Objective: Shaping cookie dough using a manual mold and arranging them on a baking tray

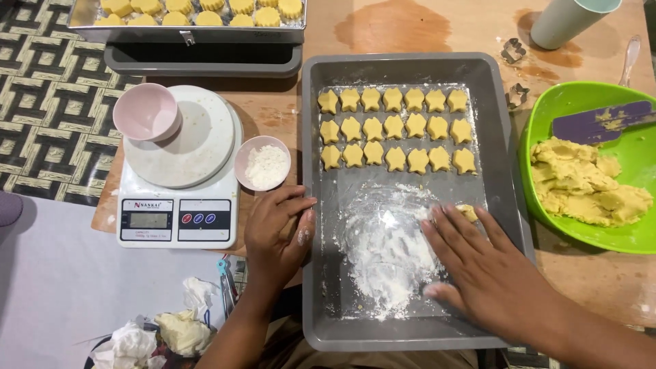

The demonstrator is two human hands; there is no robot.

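A grey baking tray sits on the wooden bench. The right hand lies flat, fingers spread, over a flour patch, apparently touching a dough piece. The left hand rests loosely curled on the tray's left rim. Star-shaped cookies fill three rows beyond.

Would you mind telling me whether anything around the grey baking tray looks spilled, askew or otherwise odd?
White flour is spread loose over the grey baking tray's floor, under the right hand. Dark damp-looking stains mark the wooden table beyond the tray. One stray dough piece sits apart from the neat rows of star-shaped cookies.
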